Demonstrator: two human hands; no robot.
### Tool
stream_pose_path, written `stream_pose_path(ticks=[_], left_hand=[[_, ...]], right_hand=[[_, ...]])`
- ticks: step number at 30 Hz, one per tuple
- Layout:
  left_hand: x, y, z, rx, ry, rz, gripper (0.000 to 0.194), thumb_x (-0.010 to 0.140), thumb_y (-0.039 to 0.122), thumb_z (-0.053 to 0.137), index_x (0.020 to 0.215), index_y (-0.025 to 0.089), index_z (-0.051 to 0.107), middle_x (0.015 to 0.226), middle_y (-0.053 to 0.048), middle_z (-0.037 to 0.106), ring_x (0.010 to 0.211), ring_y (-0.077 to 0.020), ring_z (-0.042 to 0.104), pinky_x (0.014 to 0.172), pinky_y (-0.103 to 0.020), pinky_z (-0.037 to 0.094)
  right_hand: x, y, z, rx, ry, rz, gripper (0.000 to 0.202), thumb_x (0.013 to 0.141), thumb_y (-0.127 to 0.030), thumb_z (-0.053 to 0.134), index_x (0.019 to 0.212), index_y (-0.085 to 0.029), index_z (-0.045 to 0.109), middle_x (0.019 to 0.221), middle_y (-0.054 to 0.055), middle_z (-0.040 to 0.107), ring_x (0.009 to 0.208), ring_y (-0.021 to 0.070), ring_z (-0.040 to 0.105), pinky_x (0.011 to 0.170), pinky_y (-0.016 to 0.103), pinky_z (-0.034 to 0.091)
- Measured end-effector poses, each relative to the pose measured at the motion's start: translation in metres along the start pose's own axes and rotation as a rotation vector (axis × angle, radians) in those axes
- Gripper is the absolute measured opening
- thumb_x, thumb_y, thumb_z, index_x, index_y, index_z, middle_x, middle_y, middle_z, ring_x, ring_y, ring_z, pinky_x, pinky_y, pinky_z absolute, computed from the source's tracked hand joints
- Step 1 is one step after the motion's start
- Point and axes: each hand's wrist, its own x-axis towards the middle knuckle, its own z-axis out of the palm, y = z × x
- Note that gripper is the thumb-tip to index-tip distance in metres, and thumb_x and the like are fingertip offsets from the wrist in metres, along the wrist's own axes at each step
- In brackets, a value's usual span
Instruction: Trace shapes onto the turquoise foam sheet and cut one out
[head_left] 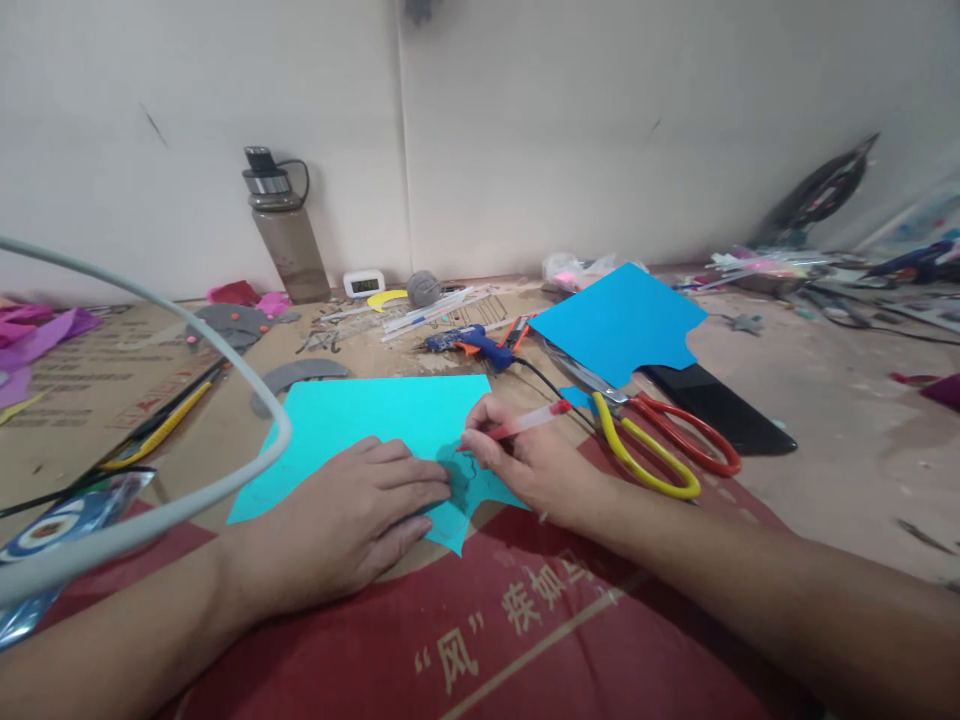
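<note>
A turquoise sheet [375, 410] with a cut, jagged right edge lies on the cardboard in front of me. Flat on its lower middle rests my left hand [367, 510], fingers stretched out and holding nothing. My right hand [517, 455] grips a pen [529, 420] with a clear barrel and red end, its tip down near the sheet's right side. Dark drawn lines [472, 468] show on the sheet between the two hands. Just right of my right hand lie scissors [649, 450] with one yellow and one red handle, their blades partly under a blue sheet [622, 325].
Behind the turquoise sheet is a blue glue gun [472, 345] with a black cord. A water bottle [285, 235], a small digital clock [364, 283] and a ball of grey yarn [424, 288] stand by the wall. A grey tube [247, 375] arcs across the left; a black phone-like slab [720, 405] lies right.
</note>
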Motion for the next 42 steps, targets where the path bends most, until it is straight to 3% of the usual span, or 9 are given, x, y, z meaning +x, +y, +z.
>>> stream_pose_path(ticks=[5, 28, 42], left_hand=[[0.0005, -0.0002, 0.0, -0.021, -0.008, 0.001, 0.03, 0.095, 0.026, 0.042, 0.122, 0.023, 0.055, 0.12, -0.001, 0.062, 0.103, -0.0195, 0.052, 0.092, -0.036, 0.038], [0.0012, -0.0002, 0.0013, -0.025, -0.005, -0.01, 0.029, 0.095, 0.026, 0.042, 0.121, 0.023, 0.056, 0.119, -0.001, 0.063, 0.104, -0.0192, 0.052, 0.091, -0.035, 0.038], [0.0008, -0.0008, 0.0019, -0.029, 0.004, -0.011, 0.029, 0.095, 0.026, 0.042, 0.119, 0.022, 0.057, 0.116, -0.002, 0.064, 0.103, -0.0195, 0.052, 0.091, -0.035, 0.039]], right_hand=[[-0.0004, -0.0005, 0.0001, -0.058, -0.065, 0.008, 0.019, 0.092, -0.033, 0.045, 0.08, -0.019, 0.049, 0.07, -0.001, 0.05, 0.065, 0.0133, 0.048, 0.059, 0.026, 0.035], [0.0001, -0.0009, 0.0024, -0.111, -0.054, 0.01, 0.018, 0.091, -0.031, 0.045, 0.077, -0.019, 0.046, 0.068, -0.001, 0.05, 0.063, 0.0136, 0.048, 0.058, 0.026, 0.035], [0.0022, -0.0056, 0.0015, -0.055, -0.131, 0.056, 0.016, 0.091, -0.032, 0.045, 0.081, -0.019, 0.049, 0.072, 0.0, 0.055, 0.065, 0.0134, 0.051, 0.058, 0.025, 0.037]])
